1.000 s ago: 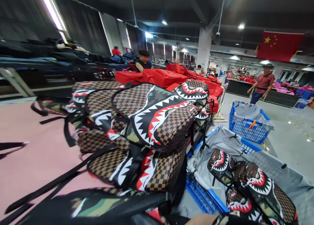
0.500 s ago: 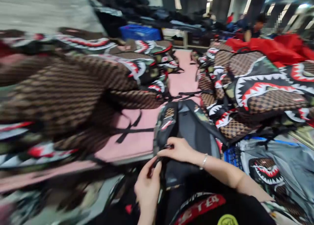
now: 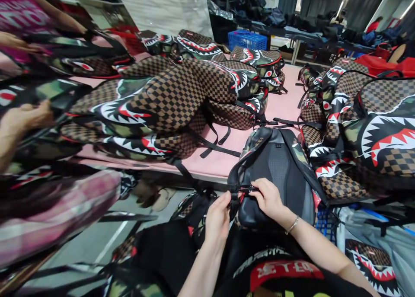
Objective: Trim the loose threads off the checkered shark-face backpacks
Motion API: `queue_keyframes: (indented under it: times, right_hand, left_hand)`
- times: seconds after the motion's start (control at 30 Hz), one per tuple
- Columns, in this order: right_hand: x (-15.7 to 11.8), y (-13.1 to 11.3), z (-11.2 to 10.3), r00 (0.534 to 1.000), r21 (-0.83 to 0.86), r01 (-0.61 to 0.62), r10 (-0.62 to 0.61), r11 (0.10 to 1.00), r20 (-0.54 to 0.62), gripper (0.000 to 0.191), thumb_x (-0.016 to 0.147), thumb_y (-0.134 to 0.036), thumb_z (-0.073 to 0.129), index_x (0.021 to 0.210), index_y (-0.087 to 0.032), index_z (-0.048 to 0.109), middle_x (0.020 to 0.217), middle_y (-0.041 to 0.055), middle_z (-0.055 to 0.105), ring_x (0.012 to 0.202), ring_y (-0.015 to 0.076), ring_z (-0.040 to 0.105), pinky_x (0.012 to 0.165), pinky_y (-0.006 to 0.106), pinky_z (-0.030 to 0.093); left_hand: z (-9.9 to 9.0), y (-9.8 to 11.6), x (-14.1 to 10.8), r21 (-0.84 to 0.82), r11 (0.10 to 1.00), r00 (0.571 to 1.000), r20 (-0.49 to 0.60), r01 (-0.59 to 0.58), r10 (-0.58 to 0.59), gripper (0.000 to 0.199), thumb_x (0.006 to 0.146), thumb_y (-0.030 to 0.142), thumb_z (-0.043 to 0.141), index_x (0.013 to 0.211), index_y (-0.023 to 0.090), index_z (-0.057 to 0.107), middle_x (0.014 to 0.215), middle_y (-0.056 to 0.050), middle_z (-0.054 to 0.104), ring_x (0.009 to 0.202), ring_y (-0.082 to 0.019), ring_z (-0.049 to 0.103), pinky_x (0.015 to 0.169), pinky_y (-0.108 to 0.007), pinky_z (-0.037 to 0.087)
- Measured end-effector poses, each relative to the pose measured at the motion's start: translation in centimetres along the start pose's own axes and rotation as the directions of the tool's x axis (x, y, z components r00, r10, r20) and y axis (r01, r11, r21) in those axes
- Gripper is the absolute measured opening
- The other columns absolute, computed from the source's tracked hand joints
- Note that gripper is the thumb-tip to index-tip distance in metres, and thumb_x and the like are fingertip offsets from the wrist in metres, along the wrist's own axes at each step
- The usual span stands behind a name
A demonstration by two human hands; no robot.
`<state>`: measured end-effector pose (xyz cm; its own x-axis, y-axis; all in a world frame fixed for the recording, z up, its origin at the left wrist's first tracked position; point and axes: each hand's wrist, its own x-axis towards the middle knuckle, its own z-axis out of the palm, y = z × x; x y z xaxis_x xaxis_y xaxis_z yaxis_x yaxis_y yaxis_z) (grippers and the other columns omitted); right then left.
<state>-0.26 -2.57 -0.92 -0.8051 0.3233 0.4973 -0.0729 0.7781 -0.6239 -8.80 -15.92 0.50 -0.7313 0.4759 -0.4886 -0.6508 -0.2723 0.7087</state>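
Observation:
A black backpack (image 3: pixel 275 158) lies back side up at the edge of the pink table (image 3: pixel 223 158), its padded panel facing me. At its lower left side, my left hand (image 3: pixel 218 215) pinches a black strap (image 3: pixel 232 197) between thumb and fingers. Close by on the right, my right hand (image 3: pixel 267 197) has its fingers closed on the dark end of the strap or buckle, which is too small to make out fully. A bracelet (image 3: pixel 292 225) circles my right wrist.
Checkered shark-mouth backpacks (image 3: pixel 175 94) are piled to the left, more (image 3: pixel 389 128) to the right. On the left, other people's hands (image 3: pixel 27 119) handle bags. A blue crate (image 3: pixel 248 40) stands behind; bags (image 3: pixel 155 253) hang or lie below the table's front edge.
The view has swung left, bringing people at the left into sight. My hands are still at the backpack's strap, now slightly farther apart.

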Motion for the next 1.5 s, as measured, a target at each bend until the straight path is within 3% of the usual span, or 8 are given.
queue_keyframes:
  times: [0.17,0.67,0.83,0.93,1.03,1.17,1.3,1.5]
  right_hand:
    - [0.4,-0.4,0.4,0.998,-0.116,0.070,-0.070,0.991,0.000,0.017,0.089,-0.022,0.046,0.097,-0.016,0.058,0.088,0.0085,0.063,0.086,0.0189,0.056,0.077,0.033,0.046]
    - [-0.1,-0.5,0.5,0.995,-0.164,0.094,-0.097,0.982,-0.010,0.018,0.088,-0.020,0.046,0.101,-0.014,0.057,0.088,0.0095,0.063,0.085,0.0195,0.056,0.075,0.034,0.046]
    - [0.4,-1.1,1.0,0.994,0.050,-0.084,0.087,0.995,-0.060,0.016,0.086,-0.021,0.047,0.096,-0.014,0.057,0.086,0.0083,0.061,0.080,0.0172,0.057,0.072,0.030,0.047]
    - [0.8,-1.4,0.8,0.934,0.269,-0.328,0.354,0.906,-0.051,0.010,0.082,-0.024,0.052,0.088,-0.017,0.056,0.079,0.0031,0.059,0.072,0.0142,0.057,0.066,0.025,0.047]
    - [1.1,-1.3,0.7,0.872,0.374,-0.454,0.489,0.809,0.004,0.012,0.079,-0.028,0.053,0.087,-0.018,0.054,0.079,0.0005,0.059,0.073,0.0135,0.056,0.069,0.025,0.046]
    - [1.3,-0.9,1.3,0.856,0.470,-0.494,0.503,0.732,0.117,0.020,0.076,-0.031,0.056,0.090,-0.018,0.054,0.081,0.0001,0.059,0.074,0.0131,0.055,0.071,0.025,0.043]
    - [2.1,-0.6,2.1,0.831,0.509,-0.548,0.500,0.664,0.243,0.023,0.078,-0.037,0.052,0.067,-0.018,0.052,0.061,-0.0032,0.049,0.057,0.0092,0.044,0.056,0.022,0.036]
    - [3.0,-0.7,2.5,0.719,0.680,-0.664,0.517,0.311,0.465,0.042,0.068,-0.055,0.058,0.059,-0.018,0.041,0.051,-0.0081,0.033,0.043,0.0041,0.024,0.042,0.019,0.020]
  left_hand:
    - [0.2,-0.4,-0.4,-0.003,1.000,1.000,-0.013,-0.027,0.027,0.032,0.051,0.031,0.079,0.075,0.011,0.071,0.074,-0.008,0.072,0.082,-0.024,0.066,0.081,-0.035,0.048]
    - [0.8,-0.3,-1.0,0.001,1.000,0.999,0.039,-0.030,0.030,0.034,0.054,0.029,0.076,0.082,0.012,0.071,0.080,-0.009,0.072,0.084,-0.026,0.065,0.079,-0.036,0.048]
    - [0.7,-0.4,-0.9,0.010,1.000,0.999,0.047,-0.029,0.028,0.032,0.055,0.030,0.075,0.081,0.011,0.071,0.080,-0.010,0.072,0.085,-0.025,0.064,0.079,-0.035,0.048]
    - [0.8,-0.3,-0.9,0.015,0.999,0.999,0.042,-0.031,0.030,0.031,0.055,0.030,0.075,0.079,0.011,0.071,0.079,-0.010,0.072,0.084,-0.026,0.065,0.080,-0.035,0.048]
    - [0.9,-0.3,-1.0,0.021,0.999,0.999,0.037,-0.038,0.037,0.032,0.055,0.032,0.075,0.079,0.011,0.071,0.080,-0.011,0.071,0.085,-0.026,0.064,0.079,-0.037,0.048]
    - [1.1,-1.1,-1.3,0.032,0.997,0.997,0.024,-0.076,0.075,0.038,0.057,0.033,0.075,0.088,0.012,0.069,0.091,-0.011,0.071,0.092,-0.026,0.062,0.085,-0.038,0.046]
    - [1.0,-2.1,-1.7,0.106,0.987,0.992,-0.029,-0.117,0.121,0.043,0.061,0.034,0.074,0.099,0.015,0.066,0.102,-0.009,0.068,0.098,-0.022,0.060,0.091,-0.034,0.043]
    - [1.1,-2.5,-1.9,0.270,0.943,0.979,-0.008,-0.193,0.202,0.041,0.057,0.029,0.076,0.093,0.014,0.066,0.090,-0.008,0.070,0.084,-0.019,0.064,0.086,-0.032,0.046]
